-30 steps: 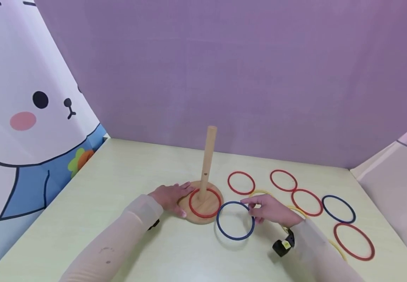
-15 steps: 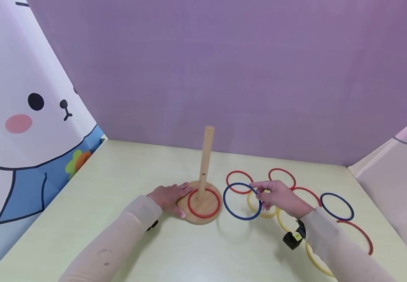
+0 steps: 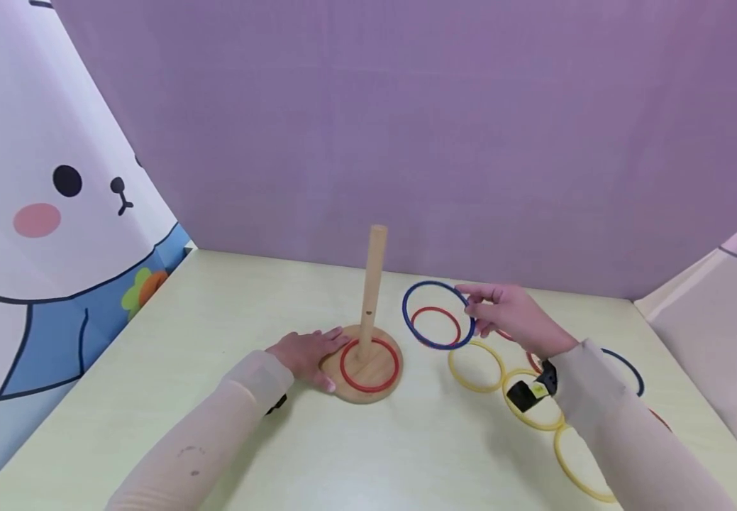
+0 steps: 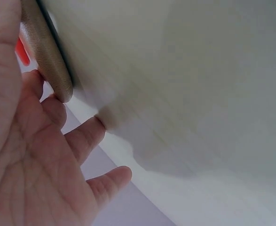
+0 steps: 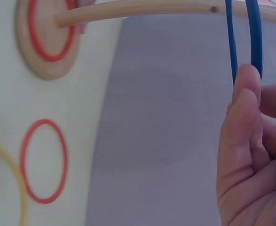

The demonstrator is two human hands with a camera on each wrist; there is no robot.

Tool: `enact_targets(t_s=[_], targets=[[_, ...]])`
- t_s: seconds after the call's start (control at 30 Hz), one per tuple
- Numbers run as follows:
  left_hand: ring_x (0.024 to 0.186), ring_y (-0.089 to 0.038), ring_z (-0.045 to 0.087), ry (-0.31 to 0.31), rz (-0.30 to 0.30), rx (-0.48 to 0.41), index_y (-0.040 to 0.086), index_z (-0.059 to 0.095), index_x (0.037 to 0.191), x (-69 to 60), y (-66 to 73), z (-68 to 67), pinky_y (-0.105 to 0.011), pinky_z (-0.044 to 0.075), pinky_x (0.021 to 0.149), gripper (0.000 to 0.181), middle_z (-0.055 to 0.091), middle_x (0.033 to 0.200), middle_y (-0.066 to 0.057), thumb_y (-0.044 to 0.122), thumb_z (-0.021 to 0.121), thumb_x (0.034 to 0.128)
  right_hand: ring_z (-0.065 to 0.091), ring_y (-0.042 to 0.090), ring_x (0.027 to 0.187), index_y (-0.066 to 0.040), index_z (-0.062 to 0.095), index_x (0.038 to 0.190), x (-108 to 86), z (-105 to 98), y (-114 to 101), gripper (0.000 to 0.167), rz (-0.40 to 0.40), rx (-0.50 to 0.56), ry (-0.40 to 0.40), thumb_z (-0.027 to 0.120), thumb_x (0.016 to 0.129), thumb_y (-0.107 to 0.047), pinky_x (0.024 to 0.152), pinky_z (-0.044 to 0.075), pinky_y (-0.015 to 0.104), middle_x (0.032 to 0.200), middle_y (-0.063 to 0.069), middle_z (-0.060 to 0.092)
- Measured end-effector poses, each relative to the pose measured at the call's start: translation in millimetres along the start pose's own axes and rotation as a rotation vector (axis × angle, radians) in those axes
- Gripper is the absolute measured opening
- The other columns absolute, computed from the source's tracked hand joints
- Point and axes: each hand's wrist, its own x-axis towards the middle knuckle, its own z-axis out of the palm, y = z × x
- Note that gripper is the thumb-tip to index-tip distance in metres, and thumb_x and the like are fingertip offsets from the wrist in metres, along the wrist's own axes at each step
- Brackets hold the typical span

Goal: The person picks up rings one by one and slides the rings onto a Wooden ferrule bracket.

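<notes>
Blue ring (image 3: 432,283) up in the air, pinched in the right-hand grip (image 3: 513,318)
It's held above the table (image 3: 368,458), to the right of the wooden post (image 3: 374,273) and apart from it — left-hand grip (image 3: 307,356) is relaxed, fingers on the edge of the round wooden base (image 3: 382,365), where one red ring (image 3: 371,390) lies around the post's foot. Three yellow rings (image 3: 479,391) lie flat nearby, the last partly behind the right sleeve (image 3: 639,422)

Long, pale pinkish sleeves (image 3: 215,408) are worn, the left one marked by small dark smudges (image 3: 195,473). Black devices (image 3: 521,396) are worn behind both hands (image 3: 306,357), the right one marked with a yellow-green patch (image 3: 539,389).
</notes>
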Motion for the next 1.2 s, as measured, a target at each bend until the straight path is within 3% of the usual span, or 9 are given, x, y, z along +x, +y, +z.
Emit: enact_targets(t_s=[0.3,0.63,1.03,1.2], targets=[[0.14,-0.031,0.028,0.001,-0.013,0.004,0.024,0.031,0.151,2.3,-1.3,0.7,-0.057,0.034,0.103,0.09,0.024,0.157,0.001,0.044,0.078,0.0767,0.06,0.012,0.066,0.008,0.045,0.138,0.8,-12.9,-22.0,0.045,-0.034,0.135,0.057,0.052,0.095,-0.003,0.065,0.054,0.023,0.09,0.004,0.062],[0.14,-0.031,0.029,-0.002,-0.02,0.009,0.023,0.031,0.151,3.6,-0.5,0.3,-0.056,0.035,0.103,0.091,0.025,0.157,0.001,0.045,0.078,0.0759,0.06,0.01,0.061,0.007,0.041,0.14,-3.2,-18.9,-45.5,0.048,-0.038,0.396,0.113,0.054,0.096,-0.005,0.063,0.054,0.021,0.082,0.002,0.064],[0.14,-0.032,0.029,-0.001,-0.018,0.005,0.022,0.032,0.151,3.9,1.5,-1.2,-0.057,0.035,0.102,0.091,0.025,0.157,0.001,0.043,0.079,0.0762,0.062,0.01,0.062,0.008,0.042,0.139,3.0,-8.7,-66.3,0.05,-0.14,0.564,0.161,0.059,0.094,-0.006,0.065,0.054,0.02,0.082,0.002,0.066],[0.14,-0.032,0.028,-0.005,-0.025,0.004,0.024,0.031,0.151,5.8,1.5,-1.0,-0.056,0.035,0.103,0.091,0.024,0.157,0.002,0.044,0.078,0.0761,0.062,0.009,0.061,0.005,0.049,0.134,5.1,-1.4,-72.9,0.042,-0.183,0.636,0.188,0.057,0.094,-0.003,0.065,0.055,0.02,0.08,0.002,0.067]])
